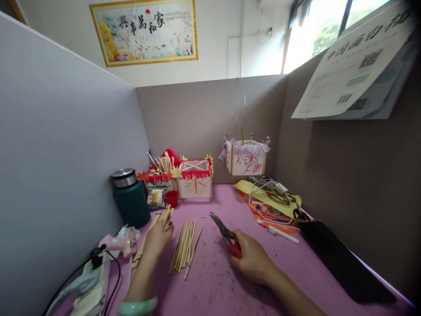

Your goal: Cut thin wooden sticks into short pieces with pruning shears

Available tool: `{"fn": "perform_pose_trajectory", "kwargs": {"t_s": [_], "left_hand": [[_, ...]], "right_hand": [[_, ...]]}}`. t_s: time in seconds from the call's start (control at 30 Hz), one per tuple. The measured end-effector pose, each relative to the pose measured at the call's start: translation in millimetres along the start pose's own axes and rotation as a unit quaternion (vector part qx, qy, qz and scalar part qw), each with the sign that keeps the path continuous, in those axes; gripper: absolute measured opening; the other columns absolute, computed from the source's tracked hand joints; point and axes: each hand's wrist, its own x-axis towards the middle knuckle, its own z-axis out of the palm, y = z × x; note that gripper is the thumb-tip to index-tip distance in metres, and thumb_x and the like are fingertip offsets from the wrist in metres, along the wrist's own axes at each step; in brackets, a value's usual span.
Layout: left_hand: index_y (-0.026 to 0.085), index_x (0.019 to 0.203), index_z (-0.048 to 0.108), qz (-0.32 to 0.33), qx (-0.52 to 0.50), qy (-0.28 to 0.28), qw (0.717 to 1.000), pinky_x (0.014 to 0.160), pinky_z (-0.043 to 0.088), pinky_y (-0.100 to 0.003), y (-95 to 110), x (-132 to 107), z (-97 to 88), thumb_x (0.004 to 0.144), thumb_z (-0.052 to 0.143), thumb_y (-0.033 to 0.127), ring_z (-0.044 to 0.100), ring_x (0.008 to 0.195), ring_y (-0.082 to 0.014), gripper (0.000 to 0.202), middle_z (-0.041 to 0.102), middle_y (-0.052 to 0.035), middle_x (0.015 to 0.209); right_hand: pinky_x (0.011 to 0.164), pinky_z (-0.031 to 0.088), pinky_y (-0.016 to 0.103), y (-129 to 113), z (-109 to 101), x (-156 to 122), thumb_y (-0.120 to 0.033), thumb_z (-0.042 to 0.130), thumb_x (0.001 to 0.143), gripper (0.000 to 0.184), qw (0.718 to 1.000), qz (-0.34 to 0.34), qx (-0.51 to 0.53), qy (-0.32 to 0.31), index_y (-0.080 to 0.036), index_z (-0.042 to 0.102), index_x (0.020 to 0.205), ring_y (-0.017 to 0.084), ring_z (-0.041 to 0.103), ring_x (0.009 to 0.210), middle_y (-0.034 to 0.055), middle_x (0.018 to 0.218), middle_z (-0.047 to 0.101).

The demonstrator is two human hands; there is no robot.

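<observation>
My left hand (pixel 158 237), with a pale green bangle at the wrist, is closed on short wooden sticks (pixel 168 214) whose ends stick up past the fingers. Under and beside that hand lie more wooden sticks (pixel 137 256), partly hidden by the forearm. A loose bundle of thin wooden sticks (pixel 184 245) rests on the pink tabletop (pixel 213 285) between my hands. Red-handled pliers (pixel 226 232) are gripped in my right hand (pixel 251 256), their dark jaws pointing up and left, slightly apart, clear of the sticks.
At left stand a teal bottle (pixel 131 199), a pink glue gun (pixel 123 242) and a power strip (pixel 95 281) with cords. Decorated boxes (pixel 196 186) and a red cup (pixel 171 199) are at the back. A lilac-trimmed lantern (pixel 248 161) hangs right, above papers and cables (pixel 271 197).
</observation>
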Motion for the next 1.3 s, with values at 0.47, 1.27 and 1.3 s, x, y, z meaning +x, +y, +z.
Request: {"fn": "perform_pose_trajectory", "kwargs": {"t_s": [0.47, 1.27, 1.3], "left_hand": [[0.018, 0.073, 0.068, 0.003, 0.195, -0.05, 0.979, 0.067, 0.041, -0.033, -4, -1, 26.6, 0.068, 0.06, 0.037, 0.064, 0.084, -0.0301, 0.021, 0.07, -0.02, 0.088], [0.012, 0.107, 0.055, -0.036, -0.472, -0.304, 0.827, 0.033, 0.011, -0.016, 34, -44, 28.8, 0.065, 0.072, 0.029, 0.025, 0.03, 0.0006, 0.049, 0.061, 0.0011, 0.061], [0.012, 0.109, 0.054, -0.036, -0.471, -0.299, 0.829, 0.033, 0.01, -0.016, 34, -44, 30.3, 0.064, 0.073, 0.03, 0.025, 0.03, 0.0005, 0.052, 0.062, 0.001, 0.061]], "right_hand": [[0.057, 0.024, 0.023, 0, 4, -2, -0.018, 0.057, 0.065, 0.024, 1.0, -0.013, -0.017, 0.003, -0.022, 0.048, 0.087, 0.016, 0.051, 0.068, 0.0, 0.078, 0.06], [0.058, 0.025, 0.024, -3, 2, -3, -0.018, 0.055, 0.065, 0.026, 0.999, -0.016, -0.001, 0.042, -0.021, 0.048, 0.09, 0.015, 0.049, 0.068, 0.0014, 0.079, 0.057], [0.058, 0.025, 0.024, -3, 2, -3, -0.018, 0.055, 0.064, 0.027, 0.999, -0.016, -0.001, 0.043, -0.021, 0.048, 0.091, 0.015, 0.049, 0.068, 0.0014, 0.079, 0.057]]}}
